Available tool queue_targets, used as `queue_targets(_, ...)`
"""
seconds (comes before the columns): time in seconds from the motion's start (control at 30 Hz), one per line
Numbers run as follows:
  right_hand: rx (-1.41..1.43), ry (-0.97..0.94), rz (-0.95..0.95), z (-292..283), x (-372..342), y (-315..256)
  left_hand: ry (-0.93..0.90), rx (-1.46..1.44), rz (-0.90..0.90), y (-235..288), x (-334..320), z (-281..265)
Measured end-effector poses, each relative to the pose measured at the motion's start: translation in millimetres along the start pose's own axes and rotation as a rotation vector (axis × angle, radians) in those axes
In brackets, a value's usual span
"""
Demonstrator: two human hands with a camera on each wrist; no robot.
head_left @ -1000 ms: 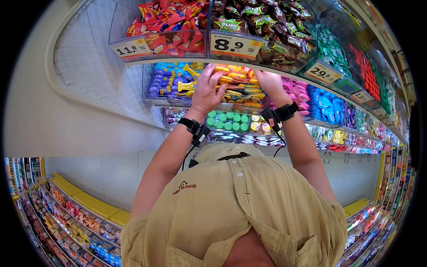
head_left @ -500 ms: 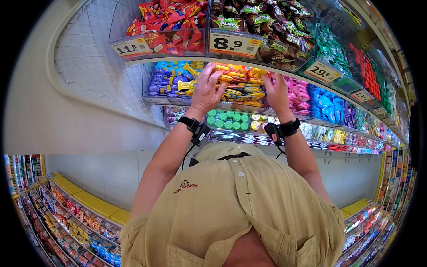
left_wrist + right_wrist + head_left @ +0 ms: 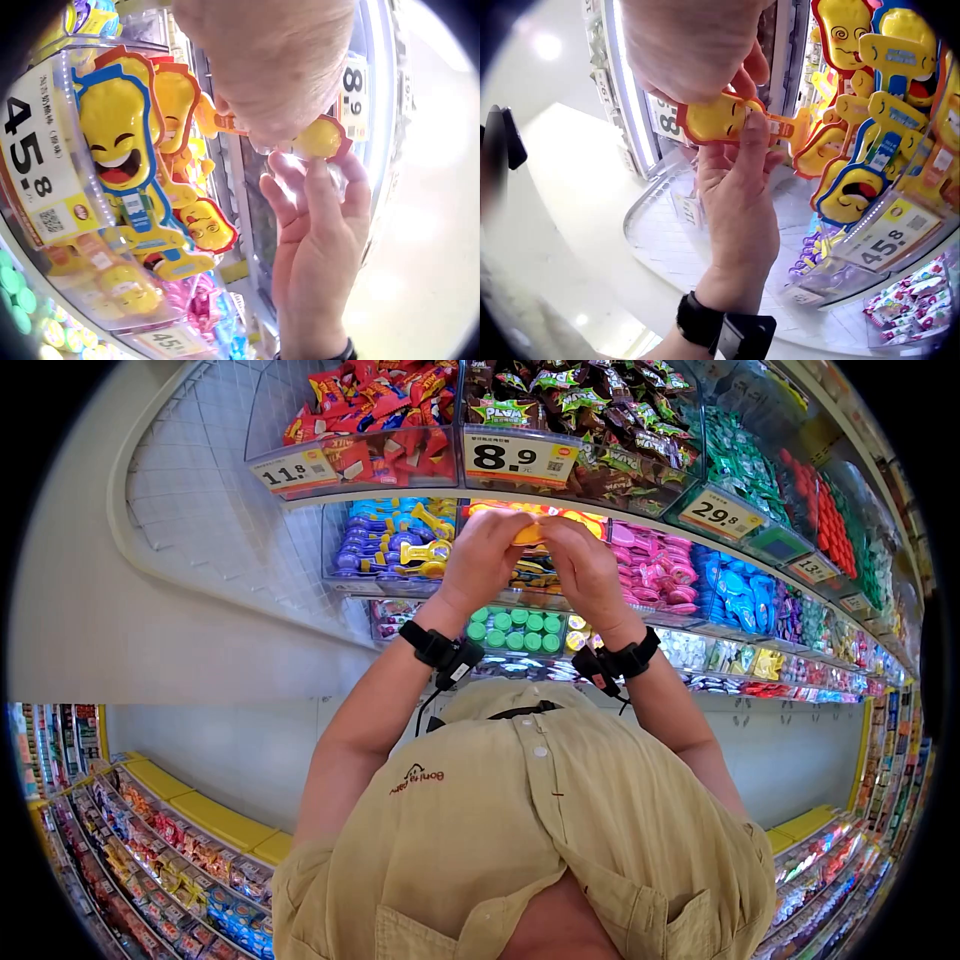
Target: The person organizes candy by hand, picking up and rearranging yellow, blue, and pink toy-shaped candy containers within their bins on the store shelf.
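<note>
Both hands hold one yellow face-shaped cheese stick (image 3: 712, 120), edged in red with an orange handle. It lies sideways just above its bin. My left hand (image 3: 478, 565) pinches it near the handle, thumb on top, as the right wrist view shows. At the rounded face end, my right hand (image 3: 590, 572) grips it between thumb and fingers. Beneath the hands, more cheese sticks (image 3: 116, 131) with printed faces, edged in blue and red, fill a clear bin. Its price tag (image 3: 892, 236) reads 45.8.
An upper shelf of clear bins overhangs the hands, with red packets (image 3: 385, 405) and dark packets (image 3: 590, 410). Purple sweets (image 3: 365, 550) lie left of the bin, pink ones (image 3: 655, 570) right. Green-lidded tubs (image 3: 515, 632) stand below. A white mesh surface (image 3: 220, 530) is at left.
My right hand has moved left from the bin's right side to meet my left hand. The cheese stick has been lifted from the others and is now between both hands.
</note>
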State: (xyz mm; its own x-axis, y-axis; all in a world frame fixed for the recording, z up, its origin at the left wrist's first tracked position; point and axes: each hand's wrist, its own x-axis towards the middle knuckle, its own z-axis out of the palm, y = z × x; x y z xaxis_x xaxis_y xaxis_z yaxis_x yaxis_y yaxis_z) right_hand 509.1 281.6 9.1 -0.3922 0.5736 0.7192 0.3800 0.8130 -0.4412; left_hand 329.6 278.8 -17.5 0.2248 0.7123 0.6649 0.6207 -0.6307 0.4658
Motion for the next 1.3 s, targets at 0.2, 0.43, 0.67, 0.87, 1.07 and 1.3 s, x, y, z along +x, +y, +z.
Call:
queue_targets(0.2,-0.139,-0.052,0.067,0.3,9.1,3.2,0.091,-0.690,-0.473,-3.8,3.4,0.8)
queue_targets(0.43,-0.108,-0.236,0.212,12.7,17.2,19.6,0.072,-0.951,-0.537,-5.6,5.6,1.3)
queue_targets(0.67,-0.218,-0.285,0.220,5.3,16.9,32.0,0.108,-0.072,-0.299,-16.3,1.3,-18.0)
queue_targets(0.87,-0.130,-0.288,0.105,7.8,16.3,28.0,0.194,-0.278,-0.386,-26.8,-12.0,-12.5)
queue_targets(1.07,-0.029,-0.192,0.161,12.0,11.7,25.7,0.161,-0.218,-0.327,-14.8,-16.5,-22.3)
queue_targets(1.3,0.141,-0.124,0.424,-13.4,-1.5,20.6,0.072,-0.172,-0.259,-10.2,-20.7,-20.6)
